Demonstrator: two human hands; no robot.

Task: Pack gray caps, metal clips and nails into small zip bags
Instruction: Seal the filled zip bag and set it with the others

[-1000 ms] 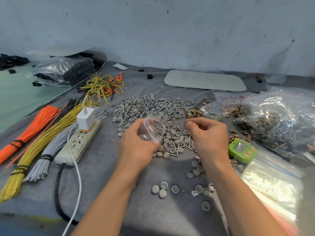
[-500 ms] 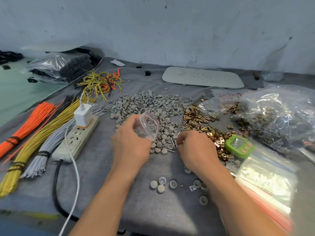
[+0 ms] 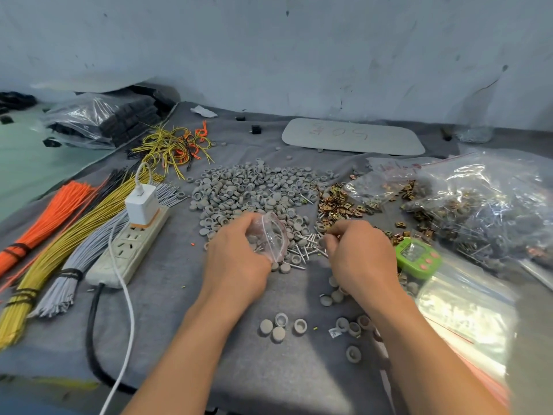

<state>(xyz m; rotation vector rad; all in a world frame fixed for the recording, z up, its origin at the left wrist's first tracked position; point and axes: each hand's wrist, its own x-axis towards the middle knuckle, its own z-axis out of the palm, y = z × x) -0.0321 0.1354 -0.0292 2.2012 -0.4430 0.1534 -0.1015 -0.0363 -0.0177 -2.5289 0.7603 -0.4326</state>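
Gray felt cloth (image 3: 167,310) covers a workbench set against a pale, scuffed wall. 2 bare hands work at its middle. The left hand (image 3: 236,262) grips a small clear zip bag (image 3: 270,235), fingers curled round it, at the near edge of a wide pile of gray caps (image 3: 254,190). The right hand (image 3: 359,256) is just beside it, fingers curled down over scattered nails (image 3: 303,250), near a heap of brass-coloured metal clips (image 3: 338,205). Its fingertips are hidden, so whether it pinches anything cannot be told. Orange wires (image 3: 51,217), yellow wires (image 3: 74,235) and gray wires (image 3: 83,259) lie at the left beside a white power strip (image 3: 131,247). A green timer (image 3: 417,259) sits right of the right hand.
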